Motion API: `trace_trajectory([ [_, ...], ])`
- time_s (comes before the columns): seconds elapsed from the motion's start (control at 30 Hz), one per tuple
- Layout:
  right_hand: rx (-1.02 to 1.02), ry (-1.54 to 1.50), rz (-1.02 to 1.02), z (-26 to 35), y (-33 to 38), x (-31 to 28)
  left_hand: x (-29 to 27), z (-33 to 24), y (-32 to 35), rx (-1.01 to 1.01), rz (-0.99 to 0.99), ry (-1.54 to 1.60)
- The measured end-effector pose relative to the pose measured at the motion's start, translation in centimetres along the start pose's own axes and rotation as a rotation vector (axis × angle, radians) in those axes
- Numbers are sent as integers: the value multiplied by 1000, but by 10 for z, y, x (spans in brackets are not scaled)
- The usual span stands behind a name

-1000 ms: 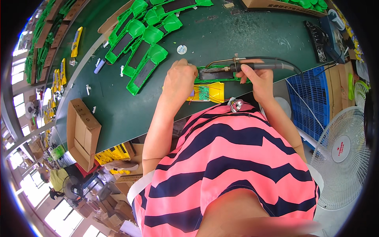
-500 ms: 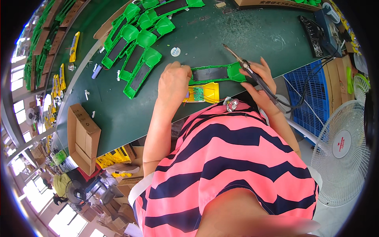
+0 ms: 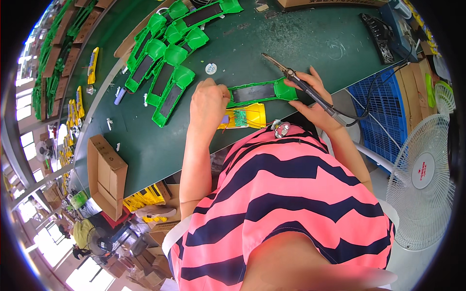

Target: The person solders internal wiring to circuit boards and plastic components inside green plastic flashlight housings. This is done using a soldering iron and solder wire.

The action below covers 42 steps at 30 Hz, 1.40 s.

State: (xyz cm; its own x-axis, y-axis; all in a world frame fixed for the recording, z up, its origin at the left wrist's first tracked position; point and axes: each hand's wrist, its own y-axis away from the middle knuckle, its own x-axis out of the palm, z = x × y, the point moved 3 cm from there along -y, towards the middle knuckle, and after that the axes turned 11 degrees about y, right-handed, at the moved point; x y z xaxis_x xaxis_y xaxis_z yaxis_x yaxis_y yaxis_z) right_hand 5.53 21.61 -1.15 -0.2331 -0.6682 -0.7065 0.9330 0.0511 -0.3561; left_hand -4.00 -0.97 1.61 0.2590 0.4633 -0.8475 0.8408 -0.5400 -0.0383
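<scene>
My left hand [image 3: 209, 102] grips the left end of a long green plastic housing [image 3: 259, 91] with a dark panel, lying on the green table [image 3: 145, 145]. Just below it a yellow part with a small green circuit board [image 3: 242, 118] rests against my fingers. My right hand [image 3: 313, 94] holds a soldering iron [image 3: 291, 76] like a pen, tip lifted and pointing up-left, off the housing. Its cable runs back to the right.
Several finished green housings [image 3: 167, 53] lie in a pile at the upper left. An open cardboard box [image 3: 107, 177] sits at the table's near edge. A blue crate [image 3: 388, 111] and white fan [image 3: 427, 179] stand at the right. Yellow parts [image 3: 92, 65] line the left bench.
The soldering iron tip has lifted off the housing and swung up-left. My left hand stays on the housing's left end, and the view shifted slightly.
</scene>
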Motion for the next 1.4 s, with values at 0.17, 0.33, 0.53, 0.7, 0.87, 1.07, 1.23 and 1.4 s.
trace_trajectory([
  [0.17,-1,14,-14,-2,1,1,-16,-15,0,154,-125,63],
  [0.33,28,-29,-5,-1,0,-1,-41,-64,29,303,-448,79],
  [0.53,9,-17,2,-2,-1,1,10,-62,37,423,-100,-133],
  [0.7,37,-127,-8,-2,-3,2,18,-50,34,411,-137,-22],
  [0.87,20,-129,-26,1,-13,9,22,-45,24,435,-269,254],
  [1.07,-171,-182,-24,9,-24,14,32,-40,10,143,-205,-5],
  [1.23,-260,-166,-201,2,-25,-17,28,-36,5,66,-144,35],
  [1.4,0,-369,-103,-9,-26,-22,27,-36,1,66,-115,45],
])
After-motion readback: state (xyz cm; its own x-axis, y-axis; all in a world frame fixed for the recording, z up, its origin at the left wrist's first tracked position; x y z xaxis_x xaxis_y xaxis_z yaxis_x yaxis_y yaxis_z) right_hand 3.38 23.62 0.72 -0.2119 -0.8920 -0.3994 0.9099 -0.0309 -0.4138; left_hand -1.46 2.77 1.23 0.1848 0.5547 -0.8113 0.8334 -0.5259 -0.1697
